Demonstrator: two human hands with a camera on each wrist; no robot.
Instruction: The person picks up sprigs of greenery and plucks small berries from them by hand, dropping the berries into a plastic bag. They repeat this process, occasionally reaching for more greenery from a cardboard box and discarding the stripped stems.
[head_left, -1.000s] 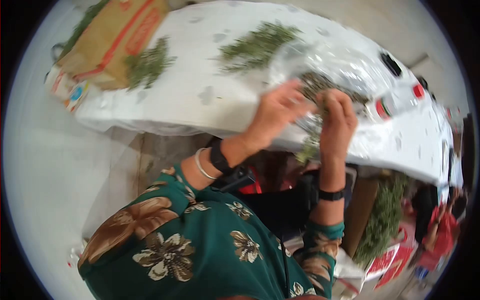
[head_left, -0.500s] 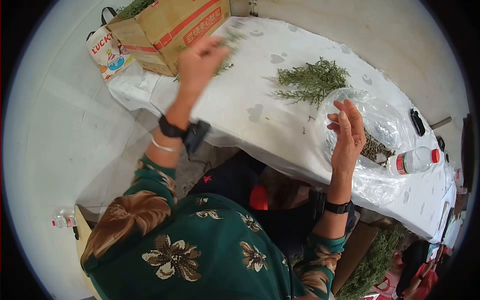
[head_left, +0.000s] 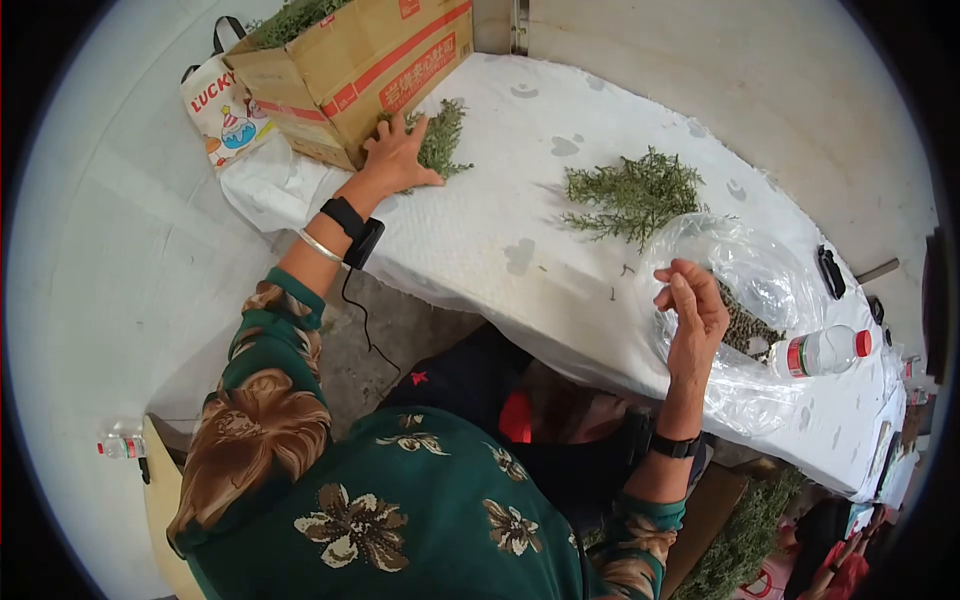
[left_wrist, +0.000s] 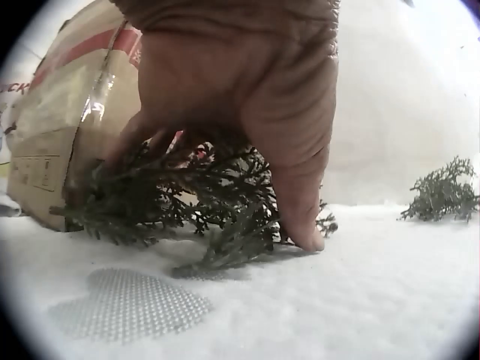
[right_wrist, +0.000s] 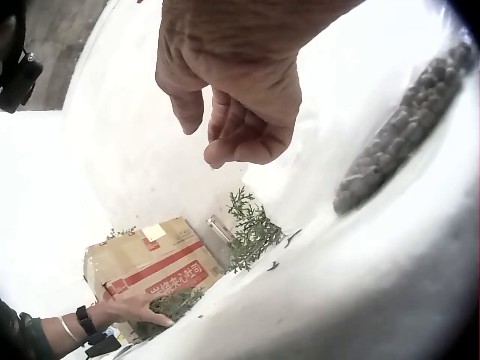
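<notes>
My left hand [head_left: 397,160] reaches across the white-covered table to a pile of green leafy sprigs [head_left: 443,135] beside a cardboard box. Its fingers are spread over the sprigs; in the left wrist view the thumb [left_wrist: 300,202] comes down at the cloth, with sprigs [left_wrist: 225,244] under the palm. My right hand [head_left: 700,315] hovers over the near side of a clear plastic bag [head_left: 750,400], fingers loosely bent and nothing in them. Small round brownish pods [head_left: 745,330] lie in the bag. Another bunch of sprigs [head_left: 635,195] lies just beyond it.
The cardboard box [head_left: 300,80], with greenery in its top, stands at the table's left end by a printed tote bag [head_left: 212,120]. A red-capped plastic bottle [head_left: 825,352] lies against the clear bag. Behind is a black object [head_left: 830,272]. More greenery [head_left: 750,530] sits below the table.
My left hand has left the bag area beside the right hand, swung left, and come down on the sprigs by the box. My right hand has stayed near the bag, its fingers now loose.
</notes>
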